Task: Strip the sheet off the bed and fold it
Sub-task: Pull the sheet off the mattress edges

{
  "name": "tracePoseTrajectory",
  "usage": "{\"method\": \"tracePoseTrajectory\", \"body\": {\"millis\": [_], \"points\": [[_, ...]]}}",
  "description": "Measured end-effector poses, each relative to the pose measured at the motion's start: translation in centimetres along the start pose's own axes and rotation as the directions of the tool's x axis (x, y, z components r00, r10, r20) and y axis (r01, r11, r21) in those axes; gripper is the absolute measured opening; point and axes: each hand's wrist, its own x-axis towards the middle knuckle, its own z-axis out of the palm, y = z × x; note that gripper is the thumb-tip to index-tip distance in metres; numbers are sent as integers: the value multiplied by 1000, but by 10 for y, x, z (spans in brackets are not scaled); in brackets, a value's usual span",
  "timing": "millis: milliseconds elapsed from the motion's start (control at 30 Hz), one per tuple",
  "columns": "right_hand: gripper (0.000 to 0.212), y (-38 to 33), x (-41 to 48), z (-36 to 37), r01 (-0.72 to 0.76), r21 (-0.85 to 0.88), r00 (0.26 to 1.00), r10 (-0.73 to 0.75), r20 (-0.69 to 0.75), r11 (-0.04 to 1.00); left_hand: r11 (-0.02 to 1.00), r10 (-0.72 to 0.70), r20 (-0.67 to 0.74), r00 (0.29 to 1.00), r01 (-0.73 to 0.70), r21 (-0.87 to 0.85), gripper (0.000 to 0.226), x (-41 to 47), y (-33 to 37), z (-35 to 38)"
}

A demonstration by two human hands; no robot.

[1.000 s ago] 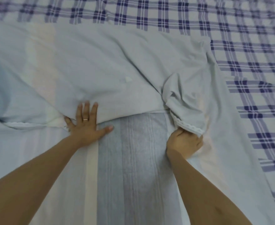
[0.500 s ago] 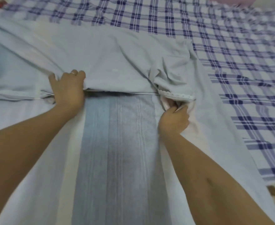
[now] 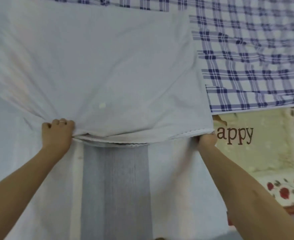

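Folding is under way: the right hand, a moment ago holding a bunched corner near the middle, is now drawing it out to the right, flattening the sheet into a squared fold. The left hand, flat a second ago, is clenching the same hem. Both sets of fingers are curling round the fold's near edge, the sheet spreading away from them beside the plaid cover.
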Motion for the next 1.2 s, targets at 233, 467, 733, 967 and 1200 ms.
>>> {"method": "tracePoseTrajectory", "body": {"millis": [233,467,733,967,1200], "points": [[23,56,-3,-46,277,-273,950,-306,-68,921,950,170,-243,955,-224,-216,57,-60,91,28],[42,61,16,-54,590,-523,794,-559,238,615,860,373,-507,777,-495,-126,54,-63,199,40],[26,33,26,-69,692,-247,720,-675,162,679,892,390,-300,870,-438,-111,48,-39,240,-5],[34,36,46,-101,467,-88,817,-391,424,880,886,352,-353,867,-430,-174,38,-67,231,-13],[38,-6,31,-111,517,70,649,-444,618,853,910,218,-336,916,-315,-269,29,-56,215,-55]]}}
